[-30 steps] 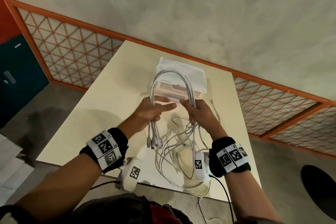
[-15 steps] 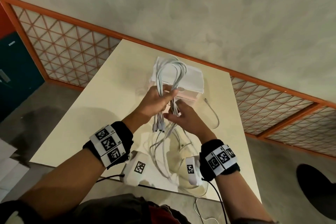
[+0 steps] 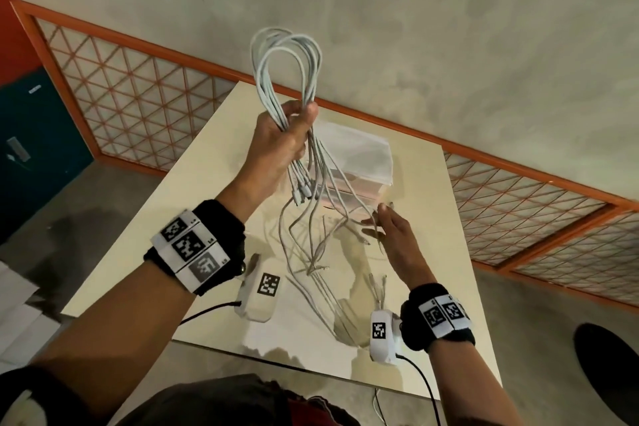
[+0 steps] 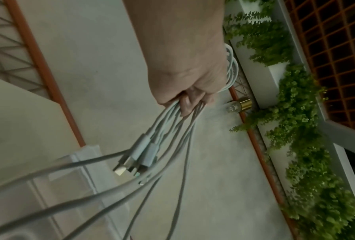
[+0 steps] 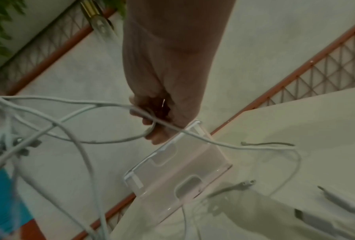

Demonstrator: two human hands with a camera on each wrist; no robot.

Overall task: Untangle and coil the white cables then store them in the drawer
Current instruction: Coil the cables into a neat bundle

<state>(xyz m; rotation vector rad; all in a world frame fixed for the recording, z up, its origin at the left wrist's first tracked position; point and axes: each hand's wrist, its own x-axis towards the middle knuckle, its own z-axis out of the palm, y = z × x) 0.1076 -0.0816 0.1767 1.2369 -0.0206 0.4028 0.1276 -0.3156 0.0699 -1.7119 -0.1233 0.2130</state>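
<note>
I note my left hand (image 3: pixel 276 145) gripping looped white cables (image 3: pixel 287 69) raised above the translucent plastic drawer box (image 3: pixel 363 162); my right hand (image 3: pixel 394 235), lower, fingers curled round loose strands.

The white cables (image 3: pixel 287 79) are gathered into a tall, narrow loop bundle held upright above the table (image 3: pixel 145 235). Several plug ends (image 4: pixel 135 160) dangle just below the bundle, and loose tails trail onto the table. The clear plastic drawer (image 3: pixel 359 162) stands behind them, shut.
</note>
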